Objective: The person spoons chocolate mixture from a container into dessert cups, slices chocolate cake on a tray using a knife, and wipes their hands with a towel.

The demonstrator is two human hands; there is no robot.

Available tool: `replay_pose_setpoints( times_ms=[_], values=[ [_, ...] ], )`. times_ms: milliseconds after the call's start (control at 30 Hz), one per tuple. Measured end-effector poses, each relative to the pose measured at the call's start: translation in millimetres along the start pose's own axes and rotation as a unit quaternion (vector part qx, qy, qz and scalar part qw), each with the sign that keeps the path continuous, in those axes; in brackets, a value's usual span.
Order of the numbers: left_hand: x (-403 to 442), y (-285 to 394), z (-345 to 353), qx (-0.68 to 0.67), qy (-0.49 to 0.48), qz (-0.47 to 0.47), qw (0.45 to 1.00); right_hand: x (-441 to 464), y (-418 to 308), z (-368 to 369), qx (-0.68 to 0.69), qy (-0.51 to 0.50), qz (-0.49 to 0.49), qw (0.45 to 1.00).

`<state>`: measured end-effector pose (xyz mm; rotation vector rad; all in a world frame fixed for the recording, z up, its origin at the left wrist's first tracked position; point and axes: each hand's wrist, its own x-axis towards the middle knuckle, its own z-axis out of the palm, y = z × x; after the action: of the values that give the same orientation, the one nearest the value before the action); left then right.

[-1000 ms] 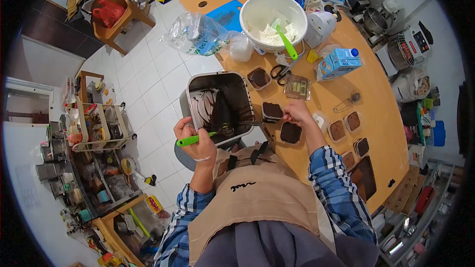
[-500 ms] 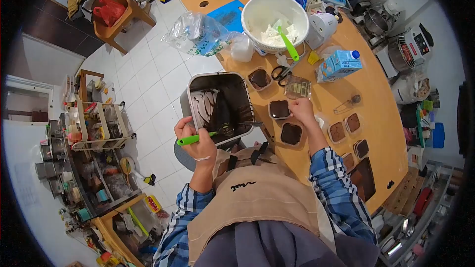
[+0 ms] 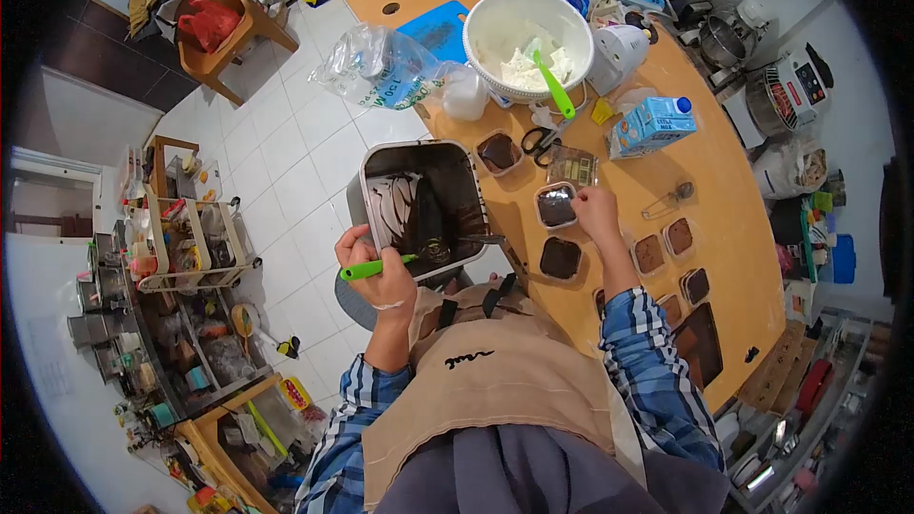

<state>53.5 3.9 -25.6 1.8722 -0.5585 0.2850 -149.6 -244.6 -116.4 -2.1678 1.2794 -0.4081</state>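
hands and holdings, all places taken from the metal pan [image 3: 457,167], which sits beside the left edge of the wooden table [image 3: 733,209], its inside smeared dark.

left hand [image 3: 381,271]: at the pan's near-left corner, fingers curled around a green-handled utensil [image 3: 359,272], whose head lies within the pan. whether these fingers also bear on the pan's rim, cannot tell.

right hand [image 3: 597,214]: to the right of the pan, over the table, thumb and fingers drawn together at the right edge of the glossy-topped tub [image 3: 554,205]. judged a pinch on the rim; the exact contact is hidden by the fingers.

governing relation: the glossy-topped tub stands right of the pan, about level with its middle, and immediately left of the right hand's fingertips. the right hand is the nearer; the left is well apart, with the pan's width between. from above the tub reads as roughly square, so no long axis is established.

adjacent items: near tub [image 3: 560,257], right of the pan, level with its near end; far tub [image 3: 499,151], just off the pan's far-right corner; scissors [image 3: 536,145], further right of that corner; white bowl [image 3: 484,24], beyond the pan and to the right, well apart.
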Motion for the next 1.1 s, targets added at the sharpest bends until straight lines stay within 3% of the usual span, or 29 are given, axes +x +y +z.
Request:
replay_pose_setpoints(
  times_ms=[167,267,367,400,467,600,700,800,1000,1100],
  values=[
    [0.8,4.7,-2.8,0.022,-0.010,-0.021,0.999,4.8,21.2,3.4,-0.063,-0.023,0.049,0.997],
    [-0.1,1.4,-2.4,0.014,-0.006,-0.013,1.000,-1.1,-5.4,-1.7,-0.082,0.116,-0.005,0.990],
    [1.2,3.7,-4.1,0.027,-0.003,0.004,1.000,7.2,-25.8,9.1,0.009,0.117,-0.068,0.991],
    [1.3,3.0,-3.9,0.018,0.000,0.007,1.000,13.1,-38.9,7.7,0.028,0.044,-0.049,0.997],
    [1.4,0.1,-4.2,0.002,0.007,0.015,1.000,30.3,-40.1,31.1,0.159,-0.003,0.028,0.987],
    [0.8,4.8,-8.0,0.009,-0.003,-0.010,1.000,59.8,-43.3,68.2,0.339,-0.089,0.190,0.917],
    [1.1,3.1,-8.9,0.008,-0.003,-0.042,0.999,71.4,-46.8,85.0,0.402,-0.116,0.263,0.869],
    [3.0,6.9,-9.3,0.003,0.002,-0.048,0.999,73.7,-50.7,92.5,0.408,-0.086,0.280,0.865],
    [2.4,-1.2,-7.0,0.013,0.002,-0.046,0.999,72.7,-51.1,92.0,0.309,-0.095,0.215,0.922],
    [3.2,-2.6,-6.3,0.014,0.005,-0.038,0.999,70.9,-50.8,85.9,0.282,-0.065,0.136,0.947]
  ],
)
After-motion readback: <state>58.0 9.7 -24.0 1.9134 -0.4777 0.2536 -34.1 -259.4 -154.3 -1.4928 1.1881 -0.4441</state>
